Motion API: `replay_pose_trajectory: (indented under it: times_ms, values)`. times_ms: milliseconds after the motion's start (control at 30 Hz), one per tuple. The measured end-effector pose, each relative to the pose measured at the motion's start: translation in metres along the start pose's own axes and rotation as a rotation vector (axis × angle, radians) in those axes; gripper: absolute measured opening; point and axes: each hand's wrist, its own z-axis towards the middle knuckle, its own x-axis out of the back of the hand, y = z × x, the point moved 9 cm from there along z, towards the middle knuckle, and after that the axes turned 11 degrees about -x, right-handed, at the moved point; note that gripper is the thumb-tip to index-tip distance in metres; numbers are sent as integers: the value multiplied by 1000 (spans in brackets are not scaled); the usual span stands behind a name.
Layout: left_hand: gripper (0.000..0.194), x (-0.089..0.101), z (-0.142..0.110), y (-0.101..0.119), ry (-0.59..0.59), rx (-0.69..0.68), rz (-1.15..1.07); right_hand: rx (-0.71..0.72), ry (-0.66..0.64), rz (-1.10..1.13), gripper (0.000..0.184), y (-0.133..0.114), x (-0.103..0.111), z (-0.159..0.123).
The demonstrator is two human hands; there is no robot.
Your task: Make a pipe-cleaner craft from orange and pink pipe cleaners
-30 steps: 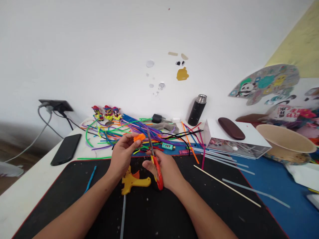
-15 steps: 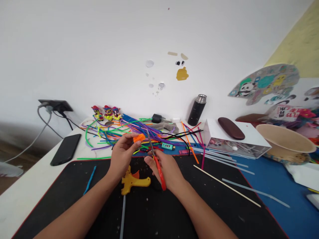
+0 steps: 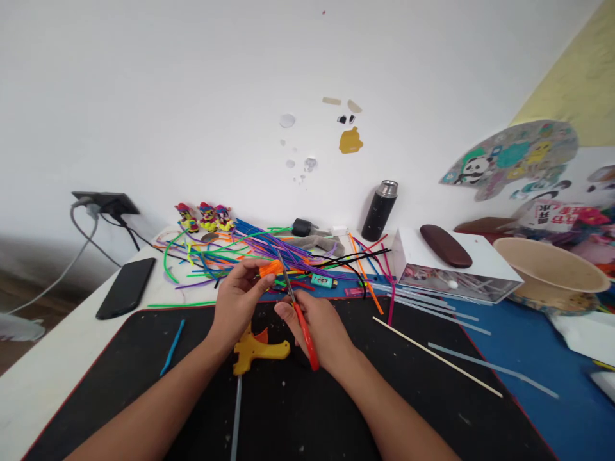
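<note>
Between the thumb and fingers of my left hand (image 3: 236, 301) is a small orange fuzzy piece (image 3: 271, 269), which looks like bent pipe cleaner. My right hand (image 3: 323, 326) holds a pair of scissors (image 3: 304, 330) with red handles, fingers in the loops. The blades point up and away, close to the right edge of the orange piece; I cannot tell whether they touch it. Below my hands a yellow glue gun (image 3: 262, 349) lies on the black mat (image 3: 298, 416), a clear glue stick (image 3: 236, 416) extending from it toward me.
Many coloured pipe cleaners (image 3: 269, 246) spread behind my hands. A black phone (image 3: 125, 288) lies left, a blue twisted piece (image 3: 172, 347) on the mat. At right are a wooden stick (image 3: 437, 356), a black flask (image 3: 380, 211), a white box (image 3: 408, 250) and a beige bowl (image 3: 548, 262).
My left hand has shifted slightly right with the orange piece, which is now nearer the scissor blades. The scissors have moved slightly down and left.
</note>
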Motion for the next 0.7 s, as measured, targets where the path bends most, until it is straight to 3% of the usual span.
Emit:
replay_pose_trajectory:
  times_ms: [700]
  values:
    - [32,-1,0,-2,-21,-6,13,40,63,-31,48,2,3,3]
